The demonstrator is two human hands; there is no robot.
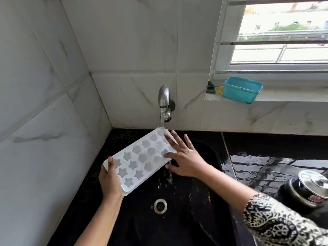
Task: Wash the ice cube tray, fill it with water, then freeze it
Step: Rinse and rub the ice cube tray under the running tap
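From my remote seat I see first the marble-pattern wall tiles (pixel 124 41) that fill the left and the back of the view, and the window (pixel 276 32) with horizontal bars at the upper right. Below them lies the black counter (pixel 266 144), wet and shining on the right side, and in it the black sink (pixel 186 219) with its round metal drain (pixel 160 206) near the middle.

Over the sink is the ice cube tray (pixel 142 160). It is white and half-transparent, with star and flower shaped cells, and it is held tilted, the far corner high under the tap (pixel 164 96). Water (pixel 162 122) runs from the tap on this far corner, and more water falls from the right edge of the tray into the sink.

The left hand (pixel 111 180) grasps the near short end of the tray, with the thumb on top of the rim and the other fingers hidden below. The right hand (pixel 186 157) is flat and spread, not gripping; its fingers lie on the cells of the far end. The right arm wears a black and white patterned sleeve (pixel 280 222).

At the right edge stands a dark pot with a steel lid (pixel 314 181). On the window ledge rests a small teal container (pixel 242 90), and just beside it something dark green and yellow that I cannot identify.
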